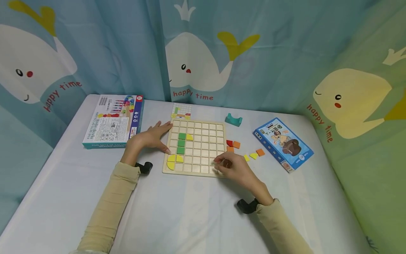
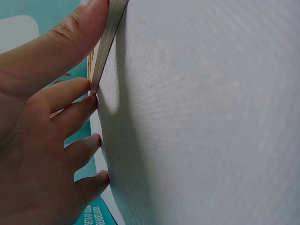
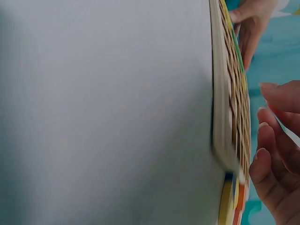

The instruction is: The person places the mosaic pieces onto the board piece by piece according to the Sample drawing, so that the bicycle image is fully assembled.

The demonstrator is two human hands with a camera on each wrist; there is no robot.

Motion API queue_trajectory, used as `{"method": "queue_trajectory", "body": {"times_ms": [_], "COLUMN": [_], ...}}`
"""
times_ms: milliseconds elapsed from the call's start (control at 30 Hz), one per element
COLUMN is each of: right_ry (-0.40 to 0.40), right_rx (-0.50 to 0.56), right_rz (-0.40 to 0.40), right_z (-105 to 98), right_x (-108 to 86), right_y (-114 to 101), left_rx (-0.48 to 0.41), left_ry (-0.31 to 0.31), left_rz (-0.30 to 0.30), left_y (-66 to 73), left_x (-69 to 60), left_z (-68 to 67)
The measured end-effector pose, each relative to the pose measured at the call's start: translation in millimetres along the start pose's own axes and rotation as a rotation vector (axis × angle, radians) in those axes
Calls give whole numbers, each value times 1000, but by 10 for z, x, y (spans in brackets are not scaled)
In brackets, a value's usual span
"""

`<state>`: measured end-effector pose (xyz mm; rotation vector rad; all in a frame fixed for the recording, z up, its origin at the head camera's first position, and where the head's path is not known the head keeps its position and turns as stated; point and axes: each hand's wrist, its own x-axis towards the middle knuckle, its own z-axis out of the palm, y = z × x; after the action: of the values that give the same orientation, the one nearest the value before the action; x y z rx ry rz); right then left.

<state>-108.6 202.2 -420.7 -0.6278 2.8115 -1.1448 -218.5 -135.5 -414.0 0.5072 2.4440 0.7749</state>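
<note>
A square wooden grid board (image 1: pixel 204 144) lies on the table. Green squares (image 1: pixel 181 143) and yellow quarter-circle pieces (image 1: pixel 171 165) fill some of its left-hand cells. Along its left edge my left hand (image 1: pixel 152 137) rests with fingers spread, thumb and forefinger touching the board; the left wrist view shows the thumb against its side (image 2: pixel 110 42). My right hand (image 1: pixel 236 168) hovers at the lower right corner, fingers bent and thumb near the forefinger. A reddish patch shows between them in the right wrist view; whether it is a piece is unclear.
Right of the board lie loose pieces: a red quarter-circle (image 1: pixel 229 143), orange squares (image 1: pixel 236 144) and yellow pieces (image 1: pixel 253 155). A pattern card (image 1: pixel 181 110) and teal holder (image 1: pixel 233 120) sit behind. Boxes stand left (image 1: pixel 111 123) and right (image 1: pixel 283 144). A curtain (image 1: pixel 272 70) hangs behind.
</note>
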Motion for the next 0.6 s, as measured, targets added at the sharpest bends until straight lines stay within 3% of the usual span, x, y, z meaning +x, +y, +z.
{"method": "queue_trajectory", "body": {"times_ms": [400,600], "right_ry": [70,52], "right_rx": [-102,-126], "right_rz": [88,181], "right_z": [-294,-399], "right_x": [-228,-266], "right_y": [317,456], "left_rx": [-9,-6], "left_ry": [-4,-1], "left_rz": [2,1], "left_y": [24,19], "left_x": [-9,-19], "left_z": [-5,-5]}}
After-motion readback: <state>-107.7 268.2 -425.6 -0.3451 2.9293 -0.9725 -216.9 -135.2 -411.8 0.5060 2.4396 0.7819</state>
